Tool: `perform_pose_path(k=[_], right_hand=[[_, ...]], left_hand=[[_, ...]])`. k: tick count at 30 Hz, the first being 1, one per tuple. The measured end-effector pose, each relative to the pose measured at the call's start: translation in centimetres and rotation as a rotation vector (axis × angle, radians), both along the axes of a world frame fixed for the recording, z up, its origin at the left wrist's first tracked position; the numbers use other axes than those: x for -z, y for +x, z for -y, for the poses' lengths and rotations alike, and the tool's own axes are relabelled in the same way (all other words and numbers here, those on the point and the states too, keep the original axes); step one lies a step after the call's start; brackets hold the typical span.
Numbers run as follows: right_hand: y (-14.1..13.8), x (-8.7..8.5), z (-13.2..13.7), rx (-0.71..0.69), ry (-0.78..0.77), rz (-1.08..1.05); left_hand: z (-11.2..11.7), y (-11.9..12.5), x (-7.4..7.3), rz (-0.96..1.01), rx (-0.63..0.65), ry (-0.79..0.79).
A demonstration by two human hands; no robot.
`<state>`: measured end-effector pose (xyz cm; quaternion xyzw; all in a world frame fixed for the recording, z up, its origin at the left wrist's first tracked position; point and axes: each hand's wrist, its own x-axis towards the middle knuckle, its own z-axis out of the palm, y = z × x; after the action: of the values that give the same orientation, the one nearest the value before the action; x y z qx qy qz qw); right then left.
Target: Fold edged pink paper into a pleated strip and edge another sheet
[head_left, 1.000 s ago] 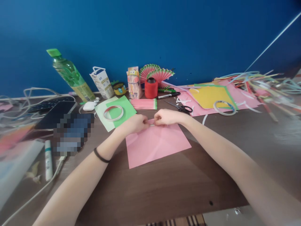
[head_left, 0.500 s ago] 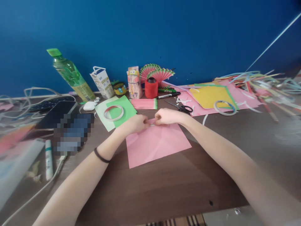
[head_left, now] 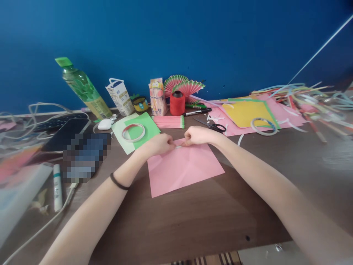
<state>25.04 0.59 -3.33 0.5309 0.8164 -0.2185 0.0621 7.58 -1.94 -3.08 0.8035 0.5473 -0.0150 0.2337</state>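
Note:
A pink sheet of paper point(head_left: 184, 169) lies on the dark wooden desk, tilted a little. At its far edge my left hand point(head_left: 162, 143) is closed, fingertips pinching the paper. Close beside it my right hand point(head_left: 197, 136) is closed too, thumb and fingers pressed on the same edge. In the small gap between them a narrow pale strip point(head_left: 179, 147) shows along that edge. My fingers partly cover the edge. Left of the hands, a roll of tape point(head_left: 143, 133) rests on green paper point(head_left: 149, 123). Behind them is pleated pink paper with a green end point(head_left: 168, 122).
Black scissors point(head_left: 219, 127) lie beyond my right hand, near yellow paper point(head_left: 245, 113) bearing another tape roll point(head_left: 252, 127). A red thread spool point(head_left: 177, 105), folded fans point(head_left: 190, 89), a drink carton point(head_left: 120, 97) and a green bottle point(head_left: 82, 88) line the wall. A phone point(head_left: 88, 154) is at left.
My right hand has shifted very slightly to the right along the far edge, so a bit more of the pale strip shows. The paper and the other things stay put.

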Motion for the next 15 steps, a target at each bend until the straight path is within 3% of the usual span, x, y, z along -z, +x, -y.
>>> perform_pose_path(k=[15], right_hand=[[0.11,0.09,0.03,0.001,0.009,-0.007]], left_hand=[[-0.19,-0.31,0.38,0.025,-0.005,0.014]])
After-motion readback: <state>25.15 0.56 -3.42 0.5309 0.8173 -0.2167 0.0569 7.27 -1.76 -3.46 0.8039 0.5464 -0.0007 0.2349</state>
